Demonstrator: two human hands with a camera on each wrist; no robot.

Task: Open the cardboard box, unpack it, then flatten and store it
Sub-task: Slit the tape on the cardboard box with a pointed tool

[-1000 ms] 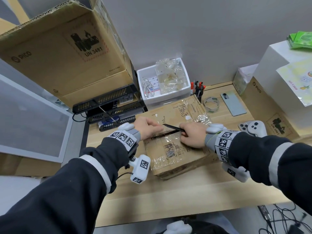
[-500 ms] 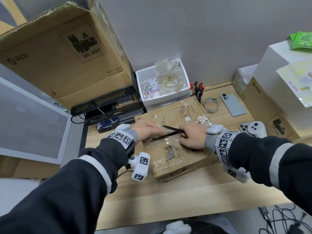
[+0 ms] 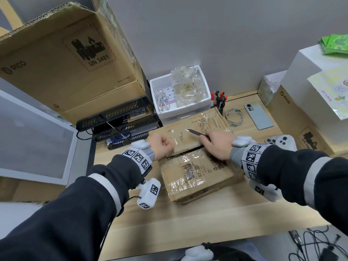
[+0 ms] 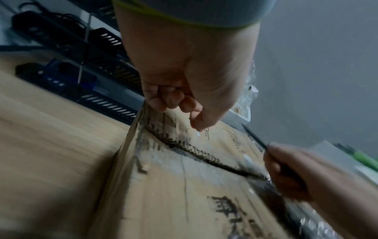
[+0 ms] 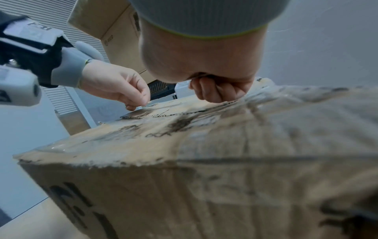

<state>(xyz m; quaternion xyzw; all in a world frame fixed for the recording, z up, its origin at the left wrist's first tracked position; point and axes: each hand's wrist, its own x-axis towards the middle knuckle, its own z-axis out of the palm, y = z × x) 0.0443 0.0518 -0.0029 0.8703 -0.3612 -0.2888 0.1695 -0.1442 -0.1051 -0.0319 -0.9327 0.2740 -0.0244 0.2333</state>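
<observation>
A worn cardboard box wrapped in clear tape lies mid-desk. Its top seam has parted, and the far flap stands slightly raised. My left hand pinches that flap's left edge with curled fingers. My right hand grips a thin black cutter whose pale tip points away over the far flap. Its curled fingers sit at the flap's edge on the right. What is inside the box is hidden.
A big PICO carton sits on black trays at the left. Behind the box are a white bin, pens, a tape roll and a phone. At the right are a controller and more boxes.
The seam has parted and the far flap has come up a little. The cutter has swung from lying along the seam to pointing away over the far flap. Both hands shifted slightly away.
</observation>
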